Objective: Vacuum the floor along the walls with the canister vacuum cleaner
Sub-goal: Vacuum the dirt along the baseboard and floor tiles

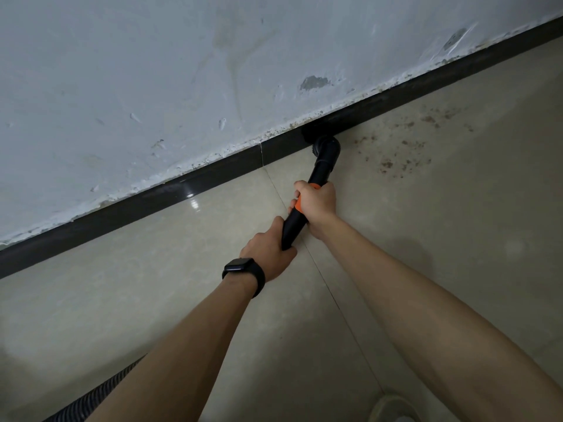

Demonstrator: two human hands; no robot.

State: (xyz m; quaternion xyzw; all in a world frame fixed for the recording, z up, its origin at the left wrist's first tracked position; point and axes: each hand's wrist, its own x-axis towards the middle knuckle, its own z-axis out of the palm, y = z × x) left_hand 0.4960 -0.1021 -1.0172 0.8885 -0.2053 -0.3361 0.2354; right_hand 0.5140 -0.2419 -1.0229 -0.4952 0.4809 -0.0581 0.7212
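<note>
Both hands are gripping the vacuum wand. The right hand is wrapping its fingers round the orange band, nearer the head. The left hand is closing round the tube's lower end, just behind. The round nozzle is sitting at the far edge of the floor, touching the black baseboard under the scuffed wall.

The step in hand looks like sweeping along that edge. Brown specks are lying scattered on the tile just to the right of the nozzle, so sliding that way, keeping the head flat on the tile and tight against the baseboard, would probably be picking up the most. Slow, overlapping passes are likely serving better than quick ones, and the hose trailing at the near left corner should be getting enough slack not to tug the wand off line.

Counting:
- two hands
- one wand, with one orange band and one nozzle
- one hose
- one black watch, on the left wrist
- one pale shoe tip, showing at the near edge
- specks too many to count

The canister itself is not showing.
</note>
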